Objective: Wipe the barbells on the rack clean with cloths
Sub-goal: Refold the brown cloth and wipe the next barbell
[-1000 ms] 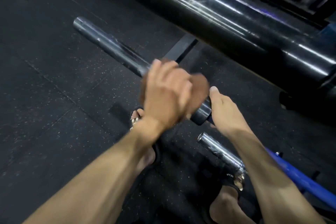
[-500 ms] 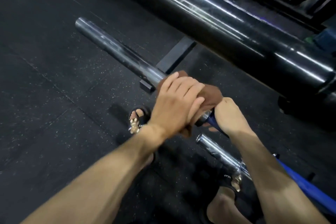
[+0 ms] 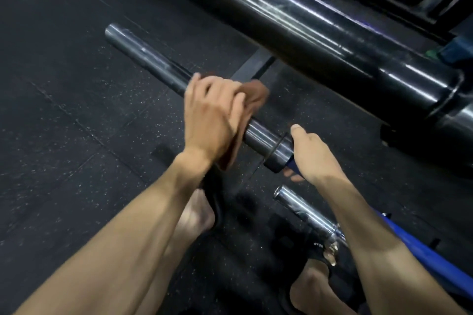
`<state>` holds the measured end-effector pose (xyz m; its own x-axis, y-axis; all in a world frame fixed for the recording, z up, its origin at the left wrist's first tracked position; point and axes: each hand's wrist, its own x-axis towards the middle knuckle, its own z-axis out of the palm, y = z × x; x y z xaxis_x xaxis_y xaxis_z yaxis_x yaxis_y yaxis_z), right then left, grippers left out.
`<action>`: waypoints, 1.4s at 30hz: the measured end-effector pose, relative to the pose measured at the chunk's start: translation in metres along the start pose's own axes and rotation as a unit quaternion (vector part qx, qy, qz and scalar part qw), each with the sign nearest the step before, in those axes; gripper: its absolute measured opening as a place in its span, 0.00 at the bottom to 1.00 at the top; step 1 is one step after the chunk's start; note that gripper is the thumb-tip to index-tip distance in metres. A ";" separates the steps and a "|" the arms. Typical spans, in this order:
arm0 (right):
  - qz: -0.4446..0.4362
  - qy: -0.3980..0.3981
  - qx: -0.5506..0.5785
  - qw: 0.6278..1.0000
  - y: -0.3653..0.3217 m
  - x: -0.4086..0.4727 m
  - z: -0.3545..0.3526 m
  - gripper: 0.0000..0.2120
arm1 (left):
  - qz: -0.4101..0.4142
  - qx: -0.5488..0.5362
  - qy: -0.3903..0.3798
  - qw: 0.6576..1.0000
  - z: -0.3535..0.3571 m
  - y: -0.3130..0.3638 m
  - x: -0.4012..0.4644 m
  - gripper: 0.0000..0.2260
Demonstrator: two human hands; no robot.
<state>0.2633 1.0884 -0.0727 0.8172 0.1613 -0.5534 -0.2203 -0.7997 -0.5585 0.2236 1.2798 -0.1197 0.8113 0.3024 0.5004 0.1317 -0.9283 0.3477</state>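
**A:** Where's the bar being cleaned?

**B:** The barbell sleeve [image 3: 153, 60] runs from the far left toward the near right, across the middle of the view above the dark rubber floor [image 3: 64, 123]. The brown cloth [image 3: 256, 93] is wrapped over it about midway along.

**A:** And the hands?

**B:** The left hand [image 3: 212, 120] has its fingers curled over the cloth, clamping it round the sleeve. The right hand [image 3: 311, 155] grips the blue shaft [image 3: 290, 162] just beside the collar, thumb lying along the top, fingers curled underneath.

**A:** What could go wrong from here?

**B:** My guess: if the right hand's hold slackens, the sleeve may spin under the cloth, so the rubbing does little. A loose cloth edge hangs below the left wrist and could bunch up or slip off. If the bar slipped free, the sandalled feet [image 3: 197, 215] lie right below it.

**A:** Anything you can't make out?

**B:** The left hand is blurred, so individual fingers are hard to separate. The right fingertips are mostly hidden behind the shaft. What supports the bar isn't visible. A second chrome sleeve [image 3: 304, 208] sits near right, its blue shaft cut off by the forearm, and the thick black bar [image 3: 294, 23] across the far side runs out of view at both ends.
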 end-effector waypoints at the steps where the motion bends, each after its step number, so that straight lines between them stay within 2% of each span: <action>1: -0.010 -0.009 0.000 1.000 0.001 -0.002 -0.002 0.24 | -0.048 -0.004 0.007 0.999 0.000 -0.001 -0.001 0.14; 3: -0.046 -0.043 0.018 0.998 0.003 -0.005 -0.004 0.24 | -0.117 -0.029 0.022 0.992 0.002 0.013 -0.009 0.16; 4: -0.062 -0.067 0.028 0.995 0.004 -0.006 -0.004 0.22 | -0.127 -0.042 0.024 0.991 0.003 0.025 -0.016 0.16; 5: -0.073 -0.084 0.036 0.993 0.006 -0.007 -0.005 0.20 | -0.111 -0.056 0.024 0.992 0.004 0.036 -0.025 0.17; 7: -0.070 -0.084 0.043 0.993 0.005 -0.007 -0.006 0.18 | -0.026 -0.079 -0.003 0.997 0.006 0.049 -0.046 0.20; 9: -0.047 -0.074 0.040 0.995 0.002 -0.003 -0.003 0.25 | 0.056 -0.066 -0.034 0.996 0.003 0.036 -0.043 0.21; 10: -0.034 -0.071 0.041 0.996 0.001 -0.001 -0.003 0.29 | 0.072 -0.052 -0.037 0.995 0.003 0.025 -0.034 0.21; 12: -0.037 -0.053 0.037 0.997 0.001 0.000 -0.005 0.32 | 0.055 -0.034 -0.027 0.998 0.002 0.008 -0.017 0.19; 16: -0.158 -0.023 -0.051 0.986 0.013 -0.019 -0.008 0.26 | -0.024 -0.050 -0.008 0.998 0.000 0.002 -0.014 0.16; 19: -0.149 -0.011 -0.056 0.987 0.013 -0.015 -0.003 0.24 | -0.088 -0.051 0.015 0.995 0.003 0.030 -0.024 0.16; 22: -0.140 -0.012 -0.063 0.988 0.009 -0.008 -0.001 0.18 | -0.023 -0.037 -0.003 0.999 0.010 0.059 -0.044 0.17; 25: -0.127 -0.011 -0.062 0.990 0.009 -0.004 0.000 0.19 | 0.051 -0.018 -0.008 0.998 0.006 0.025 -0.024 0.14; 26: -0.114 -0.015 -0.054 0.992 0.010 -0.005 -0.001 0.21 | 0.035 -0.005 0.009 0.999 0.003 0.007 -0.014 0.13; 29: -0.093 -0.008 -0.051 0.994 0.008 -0.007 0.000 0.25 | -0.113 0.025 0.037 0.993 -0.010 -0.048 0.015 0.16; 31: -0.096 0.004 -0.062 0.993 0.005 -0.008 0.003 0.24 | -0.157 0.024 0.034 0.987 -0.016 -0.050 0.021 0.17; 33: -0.089 0.024 -0.063 0.994 0.002 -0.007 0.006 0.23 | -0.127 0.018 0.020 0.991 -0.016 -0.020 0.016 0.13; 35: -0.078 0.038 -0.053 0.995 0.003 -0.003 0.004 0.22 | -0.036 -0.025 0.003 0.999 -0.006 0.023 -0.009 0.11; 36: -0.078 0.036 -0.065 0.994 0.004 0.000 0.003 0.20 | 0.009 -0.050 -0.018 0.999 0.000 0.039 -0.025 0.12; 40: -0.115 0.018 -0.099 0.988 0.006 0.002 -0.001 0.15 | 0.107 -0.037 -0.051 0.992 0.003 0.019 -0.031 0.17; 42: -0.123 -0.002 -0.058 0.991 0.005 -0.007 -0.004 0.22 | 0.121 -0.025 -0.049 0.991 -0.004 0.002 -0.016 0.16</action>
<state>0.2582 1.0814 -0.0689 0.8369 0.3616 -0.4109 0.0484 -0.7966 -0.6025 0.2085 1.2738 -0.1242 0.8678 0.0482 0.4945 -0.0991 -0.9585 0.2673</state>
